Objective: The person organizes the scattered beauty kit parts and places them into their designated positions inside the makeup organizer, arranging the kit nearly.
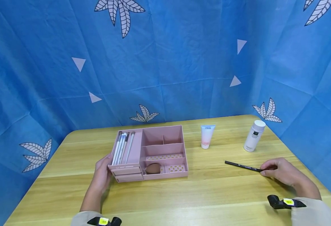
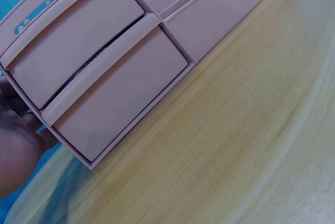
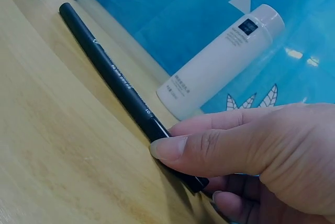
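My right hand [image 1: 284,171] pinches one end of a slim black makeup pencil [image 1: 240,165] between thumb and fingers, just over the table's right side. White print runs along the pencil's barrel in the right wrist view, where the thumb [image 3: 178,148] presses its near end. At the left, my left hand [image 1: 102,172] touches the side wall of a pink makeup organizer [image 1: 165,127], its fingers partly hidden behind that wall. Several makeup brushes [image 1: 123,147] lie in the organizer's left section. A brown makeup sponge [image 1: 153,168] sits in a front compartment.
Behind the pencil stands a white bottle [image 1: 253,138]. A pink-and-white tube [image 1: 207,137] stands between the organizer and the bottle. Two drawers [image 2: 120,88] at the organizer's front left are closed. Blue curtain [image 1: 182,62] hangs behind the wooden table [image 1: 196,197].
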{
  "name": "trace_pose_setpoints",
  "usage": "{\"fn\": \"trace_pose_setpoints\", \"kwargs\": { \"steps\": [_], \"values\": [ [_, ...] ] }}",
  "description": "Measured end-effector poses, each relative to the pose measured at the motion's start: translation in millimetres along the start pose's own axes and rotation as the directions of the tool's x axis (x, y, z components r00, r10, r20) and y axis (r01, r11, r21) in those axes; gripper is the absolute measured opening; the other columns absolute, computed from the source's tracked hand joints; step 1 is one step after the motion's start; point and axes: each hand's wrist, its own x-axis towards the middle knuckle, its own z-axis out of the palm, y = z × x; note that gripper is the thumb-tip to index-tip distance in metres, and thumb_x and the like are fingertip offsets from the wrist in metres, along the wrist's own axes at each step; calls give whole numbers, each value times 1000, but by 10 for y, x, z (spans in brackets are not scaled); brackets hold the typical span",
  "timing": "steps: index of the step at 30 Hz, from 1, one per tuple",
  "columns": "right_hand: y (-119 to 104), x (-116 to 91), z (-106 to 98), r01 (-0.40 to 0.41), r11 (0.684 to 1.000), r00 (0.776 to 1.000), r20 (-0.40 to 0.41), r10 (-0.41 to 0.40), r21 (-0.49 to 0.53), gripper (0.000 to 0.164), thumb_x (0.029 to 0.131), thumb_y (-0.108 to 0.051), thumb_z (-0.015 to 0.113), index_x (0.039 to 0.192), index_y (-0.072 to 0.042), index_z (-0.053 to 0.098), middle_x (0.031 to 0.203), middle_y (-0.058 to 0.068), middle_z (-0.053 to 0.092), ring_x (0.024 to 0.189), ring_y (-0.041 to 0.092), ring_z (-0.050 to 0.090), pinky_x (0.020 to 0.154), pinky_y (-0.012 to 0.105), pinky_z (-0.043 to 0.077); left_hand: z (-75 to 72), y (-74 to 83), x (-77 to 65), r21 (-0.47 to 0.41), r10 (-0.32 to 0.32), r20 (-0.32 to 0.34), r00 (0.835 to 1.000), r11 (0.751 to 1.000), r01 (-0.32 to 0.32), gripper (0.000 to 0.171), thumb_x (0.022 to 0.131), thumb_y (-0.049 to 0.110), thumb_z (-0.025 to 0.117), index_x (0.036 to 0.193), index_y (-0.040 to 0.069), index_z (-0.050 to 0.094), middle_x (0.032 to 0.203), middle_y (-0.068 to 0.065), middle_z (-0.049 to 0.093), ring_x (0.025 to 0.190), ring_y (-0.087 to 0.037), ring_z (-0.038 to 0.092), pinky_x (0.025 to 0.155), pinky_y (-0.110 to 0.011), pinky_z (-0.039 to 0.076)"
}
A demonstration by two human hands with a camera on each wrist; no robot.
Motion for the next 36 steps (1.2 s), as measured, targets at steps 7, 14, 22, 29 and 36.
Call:
{"fn": "trace_pose_setpoints", "kwargs": {
  "steps": [7, 14, 22, 29, 36],
  "values": [
    [-59, -1, 15, 67, 998, 996, 66, -67, 0, 12, 83, -9, 68, 92, 0, 66, 82, 4, 62, 68, 1, 48, 60, 20, 45, -3, 0, -8, 14, -28, -4, 1000, 1000, 28, 52, 103, 27, 30, 137, -12, 34, 106, 19, 61, 104, 3, 56, 94, -15, 45],
    [-70, -2, 14, 133, 991, 985, 102, -135, 34, 3, 85, -2, 63, 87, -1, 61, 80, 2, 58, 68, 0, 47, 60, 20, 45, 5, -10, 7, -5, -7, -10, 1000, 1000, 7, 51, 103, 23, 30, 136, -15, 33, 104, 18, 63, 103, 2, 57, 92, -15, 46],
    [-107, 2, -1, 58, 997, 993, 100, -63, 56, 13, 82, 0, 63, 94, 5, 60, 84, 6, 59, 72, 2, 50, 63, 20, 48, 5, -5, 7, -8, -13, -5, 1000, 1000, 13, 51, 103, 24, 29, 137, -14, 32, 104, 20, 62, 103, 3, 56, 91, -14, 47],
    [-107, 12, -4, 56, 996, 991, 117, -64, 69, 17, 83, -2, 64, 97, 7, 62, 87, 8, 62, 73, 2, 53, 65, 20, 50, 9, 2, 6, -23, -17, 0, 1000, 1000, 17, 50, 103, 23, 29, 138, -14, 31, 104, 19, 63, 103, 2, 57, 92, -15, 47],
    [-179, 35, 41, 139, 987, 985, 94, -147, 82, 16, 86, -4, 64, 98, 7, 63, 88, 7, 63, 74, -1, 53, 64, 19, 50, 11, 7, 11, -16, -30, -5, 1000, 999, 30, 51, 103, 23, 29, 139, -13, 31, 105, 20, 60, 104, 4, 55, 93, -14, 45]
  ]
}}
